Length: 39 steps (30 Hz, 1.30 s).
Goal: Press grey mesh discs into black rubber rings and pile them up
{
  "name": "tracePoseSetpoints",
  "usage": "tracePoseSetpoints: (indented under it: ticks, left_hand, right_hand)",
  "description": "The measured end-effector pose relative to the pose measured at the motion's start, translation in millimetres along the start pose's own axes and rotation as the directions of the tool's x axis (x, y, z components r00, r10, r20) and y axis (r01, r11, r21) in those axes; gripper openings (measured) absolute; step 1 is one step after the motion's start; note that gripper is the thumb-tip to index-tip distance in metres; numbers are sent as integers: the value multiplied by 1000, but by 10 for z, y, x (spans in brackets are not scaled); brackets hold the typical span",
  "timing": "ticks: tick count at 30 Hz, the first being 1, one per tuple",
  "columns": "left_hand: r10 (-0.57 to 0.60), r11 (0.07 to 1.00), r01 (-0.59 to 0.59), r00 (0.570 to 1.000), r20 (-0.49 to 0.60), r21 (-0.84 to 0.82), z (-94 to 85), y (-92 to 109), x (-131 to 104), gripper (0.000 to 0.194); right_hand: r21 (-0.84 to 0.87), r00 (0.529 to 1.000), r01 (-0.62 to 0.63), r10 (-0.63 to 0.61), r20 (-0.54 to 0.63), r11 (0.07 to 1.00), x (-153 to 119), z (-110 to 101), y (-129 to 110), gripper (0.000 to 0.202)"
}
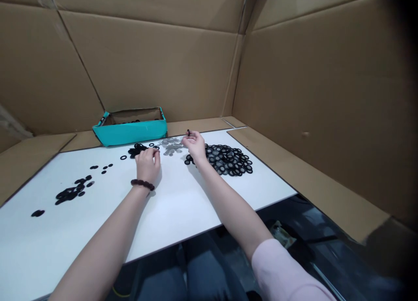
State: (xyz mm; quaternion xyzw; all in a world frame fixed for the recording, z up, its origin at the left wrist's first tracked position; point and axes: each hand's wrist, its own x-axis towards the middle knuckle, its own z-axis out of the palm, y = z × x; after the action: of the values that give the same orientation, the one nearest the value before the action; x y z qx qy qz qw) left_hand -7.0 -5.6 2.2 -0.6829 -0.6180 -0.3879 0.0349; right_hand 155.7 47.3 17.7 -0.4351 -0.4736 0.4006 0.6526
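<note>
Teal box [133,134], one: far edge of the bench [183,209]; corner marking too small to read.
My right hand [196,148]: right of the box, fingers pinched on one dark ring [188,132].
My left hand [147,165]: before the box, fingers curled beside black pieces [135,151]; grip, cannot tell.
Grey discs [173,147]: just right of the box.
Black-rimmed discs [230,160], heaped: farther right.
</note>
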Motion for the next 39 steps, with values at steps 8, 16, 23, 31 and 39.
tracePoseSetpoints:
  ticks: [8,16,23,31,39]
  left_hand:
    - [-3,910,19,999,39,-415,43,175,-63,19]
    - [-163,825,133,987,-6,-549,87,117,-42,9]
    - [-213,794,186,977,21,-578,67,121,-29,11]
    - [-217,749,253,967,134,-612,83,86,-14,13]
    - [-286,498,520,854,435,-694,59,131,6,16]
  right_hand:
    - [30,974,4,-11,224,1000,-234,207,36,21]
    - [52,950,-2,-14,313,999,-324,293,69,20]
    - [47,943,-110,89,320,993,-376,288,-68,9]
    - [-123,871,-299,323,369,946,-317,224,-40,20]
    - [-199,838,-269,331,435,942,-310,215,-60,17]
